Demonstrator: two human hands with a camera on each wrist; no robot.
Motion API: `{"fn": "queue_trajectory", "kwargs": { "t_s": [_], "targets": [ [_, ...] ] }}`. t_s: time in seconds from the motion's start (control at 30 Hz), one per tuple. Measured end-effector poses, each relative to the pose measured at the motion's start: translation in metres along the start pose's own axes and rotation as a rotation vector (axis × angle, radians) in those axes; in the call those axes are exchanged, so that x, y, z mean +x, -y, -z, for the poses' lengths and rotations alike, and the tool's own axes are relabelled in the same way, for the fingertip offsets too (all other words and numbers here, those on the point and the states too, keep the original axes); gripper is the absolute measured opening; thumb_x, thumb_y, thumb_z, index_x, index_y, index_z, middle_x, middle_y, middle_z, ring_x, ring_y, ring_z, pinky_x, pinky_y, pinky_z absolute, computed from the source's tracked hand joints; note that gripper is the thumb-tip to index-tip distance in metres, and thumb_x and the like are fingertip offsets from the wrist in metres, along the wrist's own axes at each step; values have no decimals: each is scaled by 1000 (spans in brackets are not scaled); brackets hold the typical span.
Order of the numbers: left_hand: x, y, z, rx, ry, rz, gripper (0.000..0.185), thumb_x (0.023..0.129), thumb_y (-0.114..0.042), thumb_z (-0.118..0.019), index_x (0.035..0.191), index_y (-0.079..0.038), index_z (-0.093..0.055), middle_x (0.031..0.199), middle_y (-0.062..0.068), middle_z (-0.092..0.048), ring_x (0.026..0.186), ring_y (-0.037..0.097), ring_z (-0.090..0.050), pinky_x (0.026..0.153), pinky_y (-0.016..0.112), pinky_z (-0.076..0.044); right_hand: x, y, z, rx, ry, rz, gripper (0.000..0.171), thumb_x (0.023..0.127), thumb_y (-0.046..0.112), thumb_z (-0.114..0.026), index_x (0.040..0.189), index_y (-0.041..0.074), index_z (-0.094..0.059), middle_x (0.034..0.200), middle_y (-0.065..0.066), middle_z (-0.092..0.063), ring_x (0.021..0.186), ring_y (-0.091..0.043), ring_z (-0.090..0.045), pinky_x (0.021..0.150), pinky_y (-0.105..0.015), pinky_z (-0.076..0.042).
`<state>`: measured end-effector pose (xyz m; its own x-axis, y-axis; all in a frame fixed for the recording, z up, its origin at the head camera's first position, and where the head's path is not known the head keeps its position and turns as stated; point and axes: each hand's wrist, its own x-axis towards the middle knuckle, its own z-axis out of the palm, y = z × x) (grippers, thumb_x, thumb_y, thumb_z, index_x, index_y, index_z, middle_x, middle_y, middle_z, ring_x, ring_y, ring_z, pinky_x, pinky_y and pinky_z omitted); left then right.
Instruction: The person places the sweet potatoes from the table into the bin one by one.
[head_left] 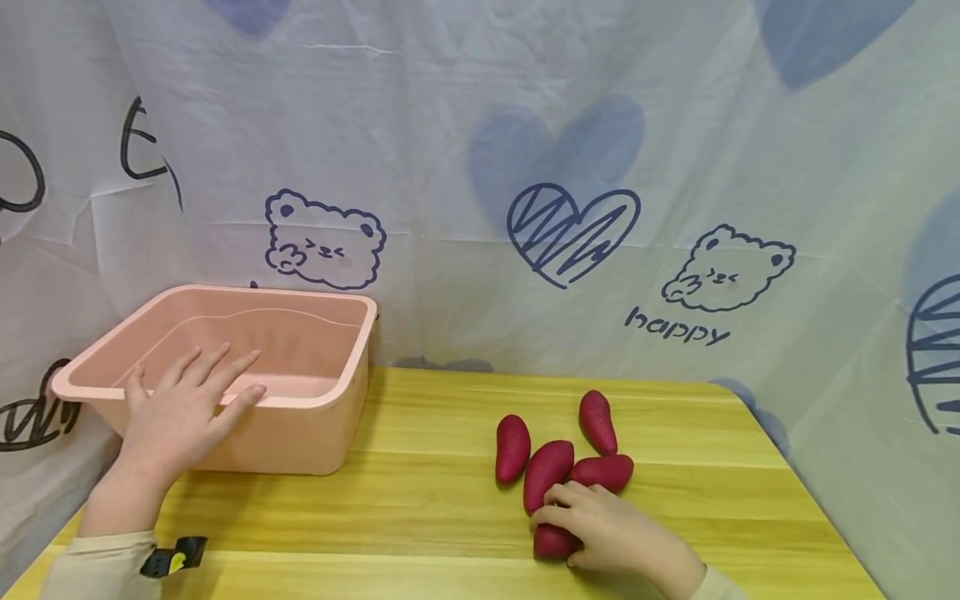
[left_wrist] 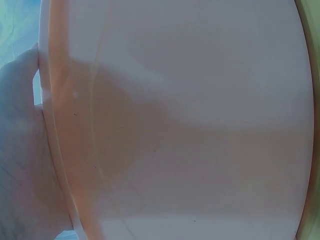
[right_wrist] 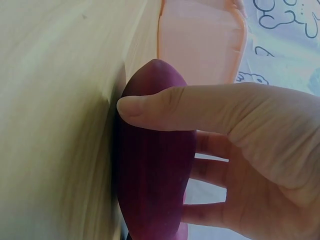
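Note:
Several red-purple sweet potatoes lie close together on the wooden table. My right hand (head_left: 611, 529) grips the nearest sweet potato (head_left: 553, 543), with the thumb on one side and the fingers on the other. In the right wrist view this sweet potato (right_wrist: 155, 170) is at or very near the table surface. Just beyond the hand lie a second sweet potato (head_left: 547, 475) and a third (head_left: 603, 472). At the left, my left hand (head_left: 180, 417) rests on the near rim of a pink plastic basin (head_left: 300, 442), its fingers extended over the inside.
Farther back lie two more sweet potatoes, one to the left (head_left: 513, 450) and one upright in view (head_left: 597, 423). The yellow wooden table (head_left: 420, 517) ends against a pale curtain (head_left: 450, 275) printed with bears and hearts, which also hangs along both sides.

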<state>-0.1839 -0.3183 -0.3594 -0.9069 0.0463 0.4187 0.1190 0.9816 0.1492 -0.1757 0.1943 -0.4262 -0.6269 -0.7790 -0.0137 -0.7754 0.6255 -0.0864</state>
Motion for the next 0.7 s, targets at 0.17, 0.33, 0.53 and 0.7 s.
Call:
{"fn": "queue_trajectory", "kwargs": {
  "t_s": [0.17,0.33,0.53,0.7],
  "targets": [
    [0,0,0,1,-7,-1,58,98,-57,-42,148,-28,-40,153,18,-38,135,47,-31,106,78,3,0,-1,-1,21,14,-20,49,75,23,-82,119,34,-63,118,12,-59,105,-11,-54,85,-38,-50],
    [1,0,0,7,0,1,59,98,-58,-41,149,-29,-39,153,18,-38,135,47,-31,105,79,3,0,-2,-1,7,-8,-8,47,76,23,-81,119,34,-63,117,13,-59,103,-10,-54,83,-35,-50],
    [1,0,-1,11,7,3,59,97,-59,-41,148,-27,-40,153,18,-38,135,47,-30,105,79,3,-1,0,0,-30,-88,39,48,74,21,-80,118,32,-64,113,13,-59,100,-9,-54,78,-31,-48],
    [1,0,0,9,8,2,59,97,-58,-42,148,-27,-41,153,18,-38,135,47,-30,104,80,2,-2,2,4,-66,-177,79,48,72,21,-81,117,30,-65,112,11,-60,99,-10,-54,75,-29,-47]
  ]
}}
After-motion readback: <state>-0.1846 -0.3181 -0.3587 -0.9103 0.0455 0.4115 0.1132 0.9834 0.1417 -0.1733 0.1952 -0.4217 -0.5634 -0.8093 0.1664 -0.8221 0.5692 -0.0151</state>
